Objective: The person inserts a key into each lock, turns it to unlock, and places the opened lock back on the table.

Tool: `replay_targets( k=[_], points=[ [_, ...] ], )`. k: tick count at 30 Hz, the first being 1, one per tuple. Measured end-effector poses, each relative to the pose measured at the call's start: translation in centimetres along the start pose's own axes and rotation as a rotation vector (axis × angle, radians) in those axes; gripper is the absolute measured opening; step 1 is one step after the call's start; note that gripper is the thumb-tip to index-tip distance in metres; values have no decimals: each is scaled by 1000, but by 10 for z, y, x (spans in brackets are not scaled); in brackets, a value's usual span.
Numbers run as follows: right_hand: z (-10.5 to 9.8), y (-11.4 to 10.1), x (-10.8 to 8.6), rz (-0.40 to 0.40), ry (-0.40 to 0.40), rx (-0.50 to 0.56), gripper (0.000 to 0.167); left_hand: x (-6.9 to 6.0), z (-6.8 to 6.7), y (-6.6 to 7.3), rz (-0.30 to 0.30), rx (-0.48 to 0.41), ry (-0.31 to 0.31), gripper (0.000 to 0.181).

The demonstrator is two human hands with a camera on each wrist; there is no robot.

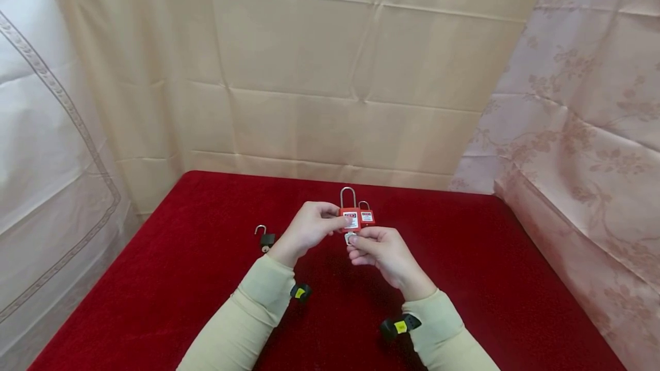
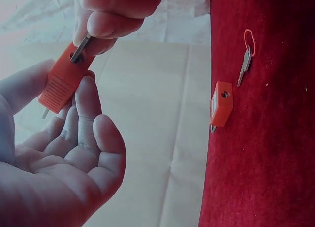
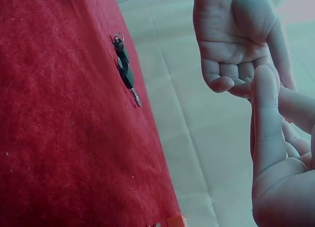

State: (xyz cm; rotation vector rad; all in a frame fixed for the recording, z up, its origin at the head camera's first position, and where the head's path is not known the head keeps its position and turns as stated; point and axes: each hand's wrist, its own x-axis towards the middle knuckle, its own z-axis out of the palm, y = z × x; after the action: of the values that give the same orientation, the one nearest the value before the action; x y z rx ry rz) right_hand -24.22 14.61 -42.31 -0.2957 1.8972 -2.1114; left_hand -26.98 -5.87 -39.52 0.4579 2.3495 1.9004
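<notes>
My left hand [image 1: 311,225] pinches a red padlock [image 1: 350,217] by its body, its tall shackle pointing up and a white label facing me. Below it, my right hand [image 1: 384,253] holds a key [image 1: 350,238] by its head between thumb and finger. In the left wrist view the key's blade [image 2: 79,48] meets the keyhole in the underside of the red padlock [image 2: 61,81]; how deep it sits I cannot tell. The right wrist view shows both hands, my left hand [image 3: 236,45] and right hand [image 3: 280,158], while the held padlock is hidden behind fingers.
A second red padlock [image 1: 366,216] stands just behind and right of the held one. Beside it lies a key on a red ring [image 2: 245,62]. At the left on the red cloth [image 1: 170,279] is a black padlock [image 1: 267,240] with its shackle raised and a key at its base.
</notes>
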Motion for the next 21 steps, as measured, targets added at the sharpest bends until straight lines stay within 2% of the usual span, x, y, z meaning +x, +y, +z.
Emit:
replay_targets(
  k=[5, 11, 21],
  points=[
    [-1, -1, -1, -6, -14, 1, 14, -1, 0, 2, -6, -9, 9, 24],
    [0, -4, -2, -25, -32, 6, 16, -2, 0, 3, 22, -39, 35, 20],
    [0, -10, -4, -89, -25, -84, 25, -1, 1, 6, 32, -72, 73, 20]
  ],
)
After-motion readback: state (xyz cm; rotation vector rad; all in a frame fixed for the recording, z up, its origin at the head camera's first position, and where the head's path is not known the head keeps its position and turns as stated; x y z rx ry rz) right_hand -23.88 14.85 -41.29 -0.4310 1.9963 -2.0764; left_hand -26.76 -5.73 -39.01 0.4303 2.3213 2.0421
